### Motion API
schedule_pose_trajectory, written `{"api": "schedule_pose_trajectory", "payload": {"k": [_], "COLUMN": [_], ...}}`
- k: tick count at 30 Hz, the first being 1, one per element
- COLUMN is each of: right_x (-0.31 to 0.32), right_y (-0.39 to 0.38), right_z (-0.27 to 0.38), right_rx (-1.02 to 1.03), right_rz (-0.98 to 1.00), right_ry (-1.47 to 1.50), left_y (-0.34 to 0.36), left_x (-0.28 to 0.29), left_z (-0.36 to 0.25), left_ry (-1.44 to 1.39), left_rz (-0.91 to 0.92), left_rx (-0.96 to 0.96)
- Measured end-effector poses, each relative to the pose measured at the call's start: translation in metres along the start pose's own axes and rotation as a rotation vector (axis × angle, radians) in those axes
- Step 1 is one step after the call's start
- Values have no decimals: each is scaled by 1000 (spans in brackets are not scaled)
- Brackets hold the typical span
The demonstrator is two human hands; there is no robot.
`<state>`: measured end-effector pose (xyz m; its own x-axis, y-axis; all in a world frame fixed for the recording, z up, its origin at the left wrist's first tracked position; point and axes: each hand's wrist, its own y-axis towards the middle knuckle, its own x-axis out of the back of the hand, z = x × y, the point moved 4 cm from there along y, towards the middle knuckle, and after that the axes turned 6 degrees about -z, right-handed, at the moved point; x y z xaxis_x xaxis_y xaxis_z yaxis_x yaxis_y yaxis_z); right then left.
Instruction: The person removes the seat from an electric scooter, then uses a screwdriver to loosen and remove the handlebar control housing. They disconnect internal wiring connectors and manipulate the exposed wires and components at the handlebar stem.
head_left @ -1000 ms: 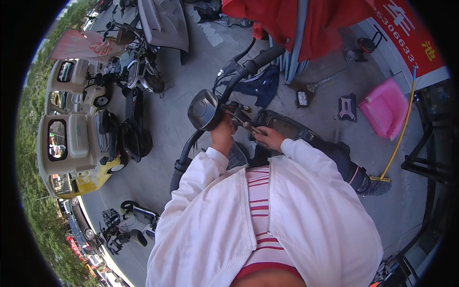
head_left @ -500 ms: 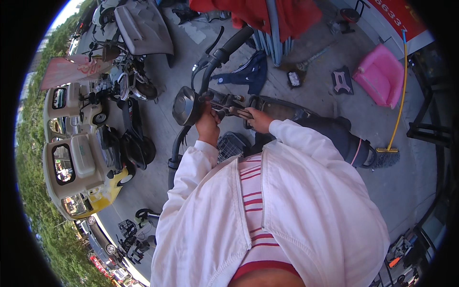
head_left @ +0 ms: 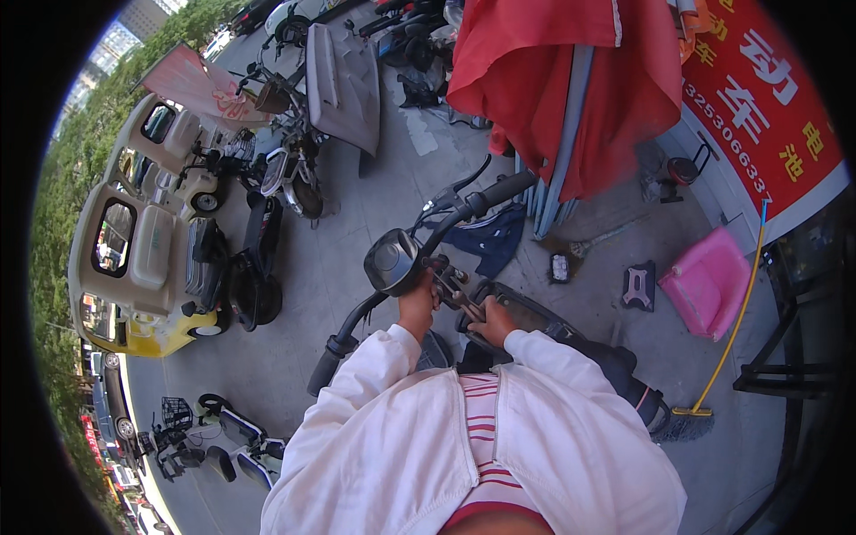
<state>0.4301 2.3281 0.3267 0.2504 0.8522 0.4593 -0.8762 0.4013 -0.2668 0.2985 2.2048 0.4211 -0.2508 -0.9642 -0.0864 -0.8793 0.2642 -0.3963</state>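
A black two-wheeler's handlebar (head_left: 464, 209) stands in front of me, with a round black headlight (head_left: 392, 261) at its middle. Just behind the headlight, my left hand (head_left: 416, 305) is closed at the bracket of the steering stem; what its fingers pinch is hidden. My right hand (head_left: 493, 323) grips a slim metal hand tool (head_left: 467, 306), whose far end points toward the stem beside my left hand. Its exact kind is too small to tell. Below the hands, a dark mesh basket (head_left: 435, 350) shows partly past my sleeve.
A folded red canopy (head_left: 571, 89) on metal poles stands ahead. A dark blue garment (head_left: 489, 241) lies on the ground, with a pink chair (head_left: 706, 283) and a yellow-handled broom (head_left: 727, 357) to the right. Parked scooters (head_left: 259, 267) and a beige-and-yellow three-wheeler (head_left: 143, 312) line the left.
My view has tilted up, so the handlebar and both hands sit lower and more of the red canopy shows. Both hands stay at the stem, the right still gripping the tool.
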Motion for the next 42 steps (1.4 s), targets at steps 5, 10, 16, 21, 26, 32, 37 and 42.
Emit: {"api": "schedule_pose_trajectory", "payload": {"k": [5,10,16,21,26,32,37,42], "right_x": [3,-3,3,-2,7,-6,-5,2], "right_y": [1,8,1,1,4,5,18,5], "right_z": [-2,-21,-5,2,7,0,-14,12], "right_rx": [76,-144,29,-24,15,72,-13,26], "right_rz": [156,333,23,272,141,52,281,86], "right_ry": [66,425,-34,341,-7,-22,103,-179], "left_y": [-2,-2,-2,1,4,5,5,4], "left_x": [-5,-4,-1,-1,4,4,2,6], "left_z": [-1,-3,0,4,8,10,8,7], "left_ry": [-19,-59,-57,-89,-83,-90,-94,-97], "left_rz": [23,76,47,41,56,51,90,99], "left_rx": [-8,1,48,84,70,72,49,59]}}
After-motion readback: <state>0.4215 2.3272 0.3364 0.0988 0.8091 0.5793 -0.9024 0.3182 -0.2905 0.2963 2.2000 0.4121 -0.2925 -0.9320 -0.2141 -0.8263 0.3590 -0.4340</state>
